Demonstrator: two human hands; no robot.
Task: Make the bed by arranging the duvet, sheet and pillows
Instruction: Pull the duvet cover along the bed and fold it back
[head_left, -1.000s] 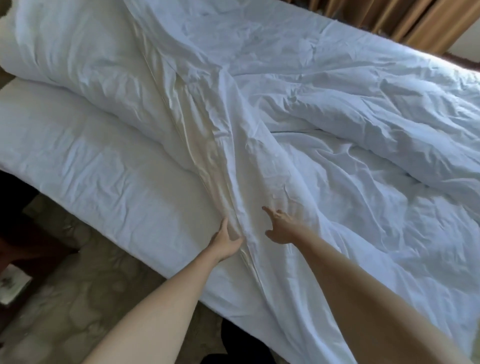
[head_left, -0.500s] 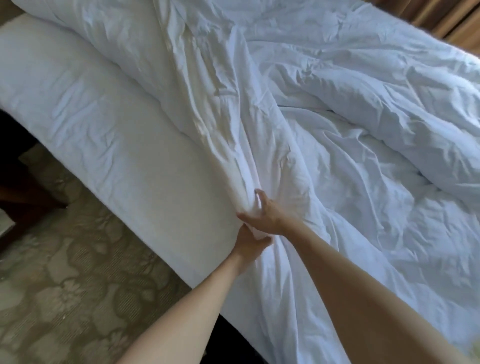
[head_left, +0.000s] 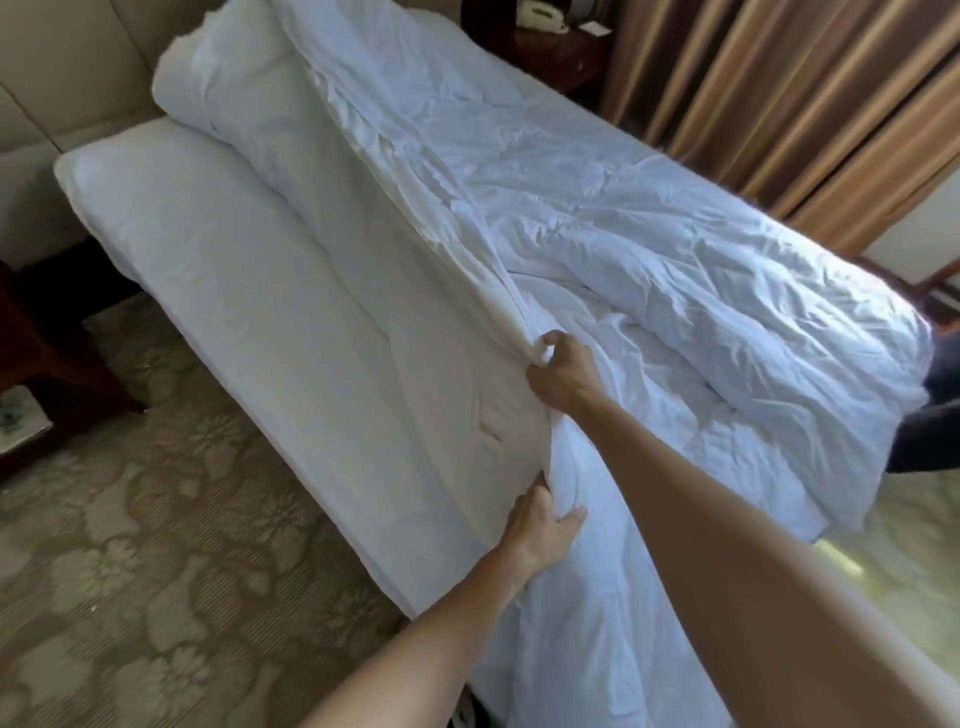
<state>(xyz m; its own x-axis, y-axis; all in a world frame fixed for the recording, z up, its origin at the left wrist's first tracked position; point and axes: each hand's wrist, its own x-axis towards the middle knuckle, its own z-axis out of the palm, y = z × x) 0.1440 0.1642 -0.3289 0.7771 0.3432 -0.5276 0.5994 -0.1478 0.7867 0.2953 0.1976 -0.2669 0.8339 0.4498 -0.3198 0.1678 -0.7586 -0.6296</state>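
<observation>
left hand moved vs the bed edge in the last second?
Yes. The left hand was up on the mattress top beside the right hand; it now grips the duvet fold lower down, nearer the mattress edge and the person.

Two bare forearms extend over the white duvet (head_left: 649, 249), no sleeves visible. The left hand (head_left: 543, 525) and right hand (head_left: 563, 374) carry no rings, watches or gloves.

The white duvet (head_left: 649, 249) lies crumpled on the far side of the bed, its near edge lifted in a long fold. The white sheet (head_left: 270, 322) lies flat and bare beside it.
</observation>
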